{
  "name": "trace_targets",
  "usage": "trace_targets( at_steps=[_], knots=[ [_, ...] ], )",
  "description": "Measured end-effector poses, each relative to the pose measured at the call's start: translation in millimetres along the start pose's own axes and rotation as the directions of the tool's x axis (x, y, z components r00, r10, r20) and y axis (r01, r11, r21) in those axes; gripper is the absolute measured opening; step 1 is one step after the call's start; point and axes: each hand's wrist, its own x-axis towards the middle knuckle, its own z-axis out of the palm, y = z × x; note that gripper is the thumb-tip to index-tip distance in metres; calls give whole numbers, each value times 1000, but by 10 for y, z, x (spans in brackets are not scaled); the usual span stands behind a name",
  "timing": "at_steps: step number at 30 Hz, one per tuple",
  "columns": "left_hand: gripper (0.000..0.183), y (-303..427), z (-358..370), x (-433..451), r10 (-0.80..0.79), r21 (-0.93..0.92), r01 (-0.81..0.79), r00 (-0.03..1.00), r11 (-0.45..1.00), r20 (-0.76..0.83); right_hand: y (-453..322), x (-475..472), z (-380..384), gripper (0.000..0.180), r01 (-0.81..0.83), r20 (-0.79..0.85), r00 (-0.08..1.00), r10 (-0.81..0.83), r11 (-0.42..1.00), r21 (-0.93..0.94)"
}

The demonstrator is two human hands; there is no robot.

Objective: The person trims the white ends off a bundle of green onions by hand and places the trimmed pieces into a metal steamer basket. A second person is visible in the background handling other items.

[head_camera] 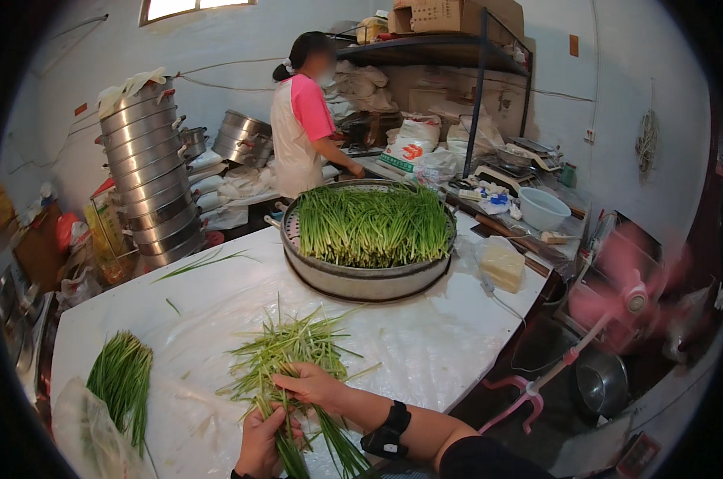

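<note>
Near the table's front edge, my left hand (262, 438) is closed around a small bunch of garlic chives (286, 446). Just above it, my right hand (311, 384) pinches leaves at the stem end of the bunch. Beyond both hands lies a loose heap of pale chive stems and leaves (301, 341). A round metal steamer tray (367, 284) stands farther back, with chives (373, 227) laid in dense rows, stem ends facing me. Another bundle of chives (122, 377) lies at the left, beside a clear plastic bag (92, 428).
The white table (206, 335) is partly covered with plastic film. A wrapped pale block (502, 263) and a cable lie at its right. Beyond the right edge, a pink fan (634, 296) is spinning. A co-worker (304, 126) stands behind the table; stacked metal steamers (149, 173) rise at the left.
</note>
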Motion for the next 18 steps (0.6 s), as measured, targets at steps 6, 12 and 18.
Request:
trace_targets(
  at_steps=[6, 12, 18],
  knots=[
    [12, -68, -87, 53, 9, 19, -9, 1000, 1000, 25, 108, 89, -85, 14, 70, -132, 989, -67, 997, 16],
    [14, -63, -102, 65, 9, 28, -9, 1000, 1000, -22, 96, 112, -179, 14, 111, -308, 946, -102, 994, 11],
    [12, -44, -80, 48, 54, 15, -54, 998, 998, -37, 42, 133, -219, 16, 233, -465, 861, -208, 972, -4]
  ],
)
